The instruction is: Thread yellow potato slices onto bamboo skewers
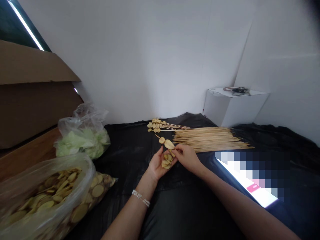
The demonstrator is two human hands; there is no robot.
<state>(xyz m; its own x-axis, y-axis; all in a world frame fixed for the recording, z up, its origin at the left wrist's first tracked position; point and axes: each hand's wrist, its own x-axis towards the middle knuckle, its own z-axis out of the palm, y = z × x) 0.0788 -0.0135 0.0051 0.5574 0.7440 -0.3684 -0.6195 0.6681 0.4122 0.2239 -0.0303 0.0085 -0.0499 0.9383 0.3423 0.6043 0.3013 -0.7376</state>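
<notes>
Cupped palm up, my left hand [156,164] holds a small pile of potato slices [166,161], its thumb apart from the fingers. My right hand [188,156] is closed around a bamboo skewer [157,136] just above that palm. Two pale slices [169,144] are threaded near the skewer's tip, which points up and to the left. Right fingers hide the skewer's lower part. Beyond my hands lie several finished-looking skewers with slices [156,125] on their ends. A wide bundle of bare bamboo skewers [207,138] is spread to the right of them.
An open plastic bag of potato slices [47,196] stands at the left, with a bag of cut greens [82,143] behind it. A lit phone-like screen [250,181] lies on the black sheet [175,206] beside my right forearm. A white box [232,108] stands at the back right.
</notes>
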